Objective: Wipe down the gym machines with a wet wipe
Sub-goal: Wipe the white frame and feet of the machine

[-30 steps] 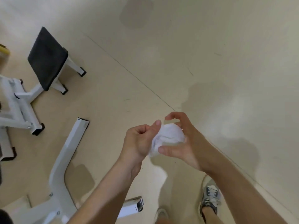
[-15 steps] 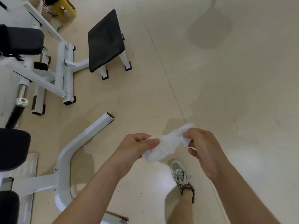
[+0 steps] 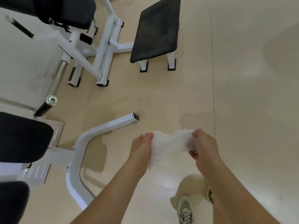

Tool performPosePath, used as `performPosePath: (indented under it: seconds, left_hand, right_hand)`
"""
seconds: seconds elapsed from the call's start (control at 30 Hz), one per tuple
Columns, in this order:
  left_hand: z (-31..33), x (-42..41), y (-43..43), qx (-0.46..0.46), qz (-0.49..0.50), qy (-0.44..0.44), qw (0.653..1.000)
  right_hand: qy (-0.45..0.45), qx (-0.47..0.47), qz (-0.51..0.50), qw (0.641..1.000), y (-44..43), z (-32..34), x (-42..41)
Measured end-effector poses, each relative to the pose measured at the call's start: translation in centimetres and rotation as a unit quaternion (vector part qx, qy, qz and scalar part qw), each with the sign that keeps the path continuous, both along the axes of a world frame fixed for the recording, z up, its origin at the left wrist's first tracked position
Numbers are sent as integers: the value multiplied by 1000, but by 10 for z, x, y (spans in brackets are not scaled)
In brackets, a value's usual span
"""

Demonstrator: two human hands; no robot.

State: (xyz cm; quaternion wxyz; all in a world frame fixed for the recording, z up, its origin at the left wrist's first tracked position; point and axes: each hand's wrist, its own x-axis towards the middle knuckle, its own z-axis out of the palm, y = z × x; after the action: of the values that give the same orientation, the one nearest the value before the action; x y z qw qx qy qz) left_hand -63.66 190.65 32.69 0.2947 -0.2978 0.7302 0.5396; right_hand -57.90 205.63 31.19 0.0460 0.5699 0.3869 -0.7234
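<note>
Bright, soft shadows, edge distortion.

Two hands (image 3: 140, 151) (image 3: 204, 147), one wipe (image 3: 169, 143), one shoe (image 3: 186, 209), four black pads (image 3: 64, 10) (image 3: 156, 29) (image 3: 22, 136) (image 3: 11, 202), perhaps two machines (image 3: 103, 62) (image 3: 77, 159).

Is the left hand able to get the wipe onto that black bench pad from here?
Probably not yet. Nothing blocks it, but both the left hand and right hand grip the wipe, and the black bench pad stands far ahead across the floor.
</note>
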Motion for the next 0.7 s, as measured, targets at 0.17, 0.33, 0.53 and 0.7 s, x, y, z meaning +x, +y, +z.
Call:
performPosePath:
  seconds: [0.17, 0.33, 0.53, 0.7]
  left_hand:
    - [-45, -68, 2, -98, -2, 110, 989]
    - [-81, -133, -43, -197, -65, 182, 961]
    - [-149, -232, -116, -230, -208, 193, 931]
    - [-263, -318, -178, -264, -337, 155, 890]
  right_hand:
    - [71, 29, 128, 989, 22, -39, -82]
    - [137, 89, 346, 924, 8, -68, -130]
    - [99, 200, 521, 824, -69, -141, -194]
    - [79, 155, 512, 841, -155, -252, -249]
